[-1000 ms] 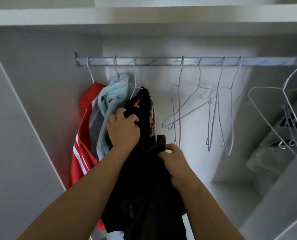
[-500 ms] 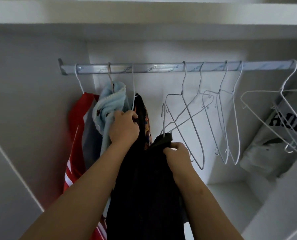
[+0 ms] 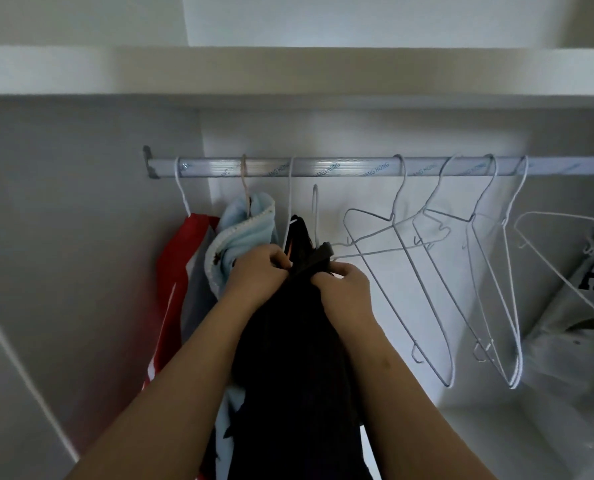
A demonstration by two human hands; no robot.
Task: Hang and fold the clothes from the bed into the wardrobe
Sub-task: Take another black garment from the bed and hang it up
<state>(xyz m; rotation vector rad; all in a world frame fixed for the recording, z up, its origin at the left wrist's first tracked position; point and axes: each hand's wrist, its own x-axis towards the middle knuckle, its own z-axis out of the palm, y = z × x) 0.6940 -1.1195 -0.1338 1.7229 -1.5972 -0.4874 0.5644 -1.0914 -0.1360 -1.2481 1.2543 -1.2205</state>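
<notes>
The black garment (image 3: 299, 358) hangs in the centre of the wardrobe opening, below the rail (image 3: 340, 167) and between both forearms. Its upper edge is bunched at a white wire hanger (image 3: 315, 220). The hook of this hanger stands upright just below the rail and does not touch it.

The left hand (image 3: 257, 271) grips the top of the black garment from the left, with its fingers curled tightly and pinching the fabric. The right hand (image 3: 345, 287) grips the same upper edge from the right, with its fingers curled around the fabric. It cannot be determined whether the right hand also holds hanger wire.

Just behind the left hand, a second dark garment (image 3: 298, 237) hangs from a hook on the rail. To its left hang a light blue garment (image 3: 243, 237) and then a red garment (image 3: 176, 271), each on its own hanger.

To the right of the hands, several empty wire hangers (image 3: 427, 296) hang from the rail at tilted angles. At the far right, a grey garment (image 3: 572, 323) with black lettering hangs partly out of view. A white shelf (image 3: 288, 71) spans the wardrobe above the rail.
</notes>
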